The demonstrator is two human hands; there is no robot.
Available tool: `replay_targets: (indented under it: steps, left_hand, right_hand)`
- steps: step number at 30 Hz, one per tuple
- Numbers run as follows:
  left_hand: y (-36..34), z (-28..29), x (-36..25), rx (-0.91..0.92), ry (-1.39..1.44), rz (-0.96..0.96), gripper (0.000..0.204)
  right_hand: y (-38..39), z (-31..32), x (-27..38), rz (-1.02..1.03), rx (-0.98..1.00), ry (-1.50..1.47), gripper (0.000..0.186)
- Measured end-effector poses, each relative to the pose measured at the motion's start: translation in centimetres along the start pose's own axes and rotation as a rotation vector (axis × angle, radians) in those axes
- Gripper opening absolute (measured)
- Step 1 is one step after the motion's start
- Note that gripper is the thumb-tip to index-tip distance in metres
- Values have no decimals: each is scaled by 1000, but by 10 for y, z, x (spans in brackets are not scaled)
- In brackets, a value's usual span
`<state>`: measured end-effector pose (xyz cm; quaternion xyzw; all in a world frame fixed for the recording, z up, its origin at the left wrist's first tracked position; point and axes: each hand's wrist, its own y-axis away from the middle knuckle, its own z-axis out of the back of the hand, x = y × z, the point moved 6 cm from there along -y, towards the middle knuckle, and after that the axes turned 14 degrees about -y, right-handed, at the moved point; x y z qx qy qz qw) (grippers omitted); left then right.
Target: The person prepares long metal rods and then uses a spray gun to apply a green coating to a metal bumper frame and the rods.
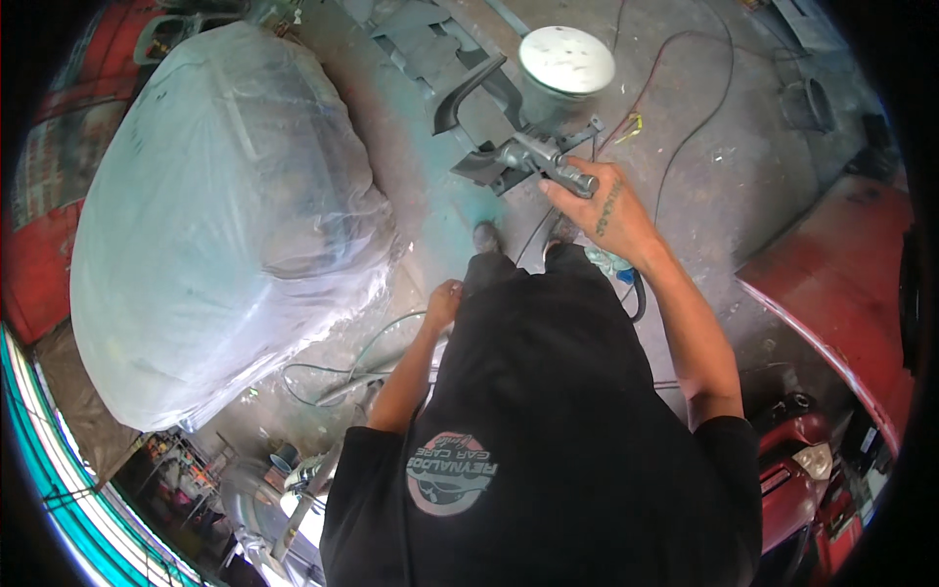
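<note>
My right hand (611,205) is wrapped round the handle of a grey metal spray gun (540,155), holding it out in front of me. Just beyond the gun lie grey curved vehicle trim pieces (477,90), which the gun partly overlaps in the picture. My left hand (447,298) hangs beside my left thigh with its fingers curled in. Whatever it may hold is hidden. A thin greenish hose (364,367) runs behind my left forearm; whether it touches the hand cannot be seen.
A large vehicle body under translucent plastic sheeting (230,186) fills the left. A round white-topped drum (567,61) stands ahead. Dark and red hoses (675,147) cross the floor at right. A red panel (841,284) stands far right, with dark-red parts (787,489) behind it.
</note>
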<state>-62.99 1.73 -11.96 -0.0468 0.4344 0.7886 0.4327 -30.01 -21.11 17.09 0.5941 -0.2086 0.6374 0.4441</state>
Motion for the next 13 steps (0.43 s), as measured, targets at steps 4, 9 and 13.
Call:
replay_targets:
  steps: [4, 9, 13]
  left_hand:
    - [6, -5, -13, -66, 24, 8, 37]
    - [8, -13, -26, -111, 21, 17, 38]
    - [8, -24, -27, -125, 7, 27, 39]
  right_hand:
    - [-9, 4, 3, -97, 197, -23, 44]
    - [-20, 35, 3, -10, -51, -26, 43]
    - [-39, 60, -14, -98, -114, -5, 51]
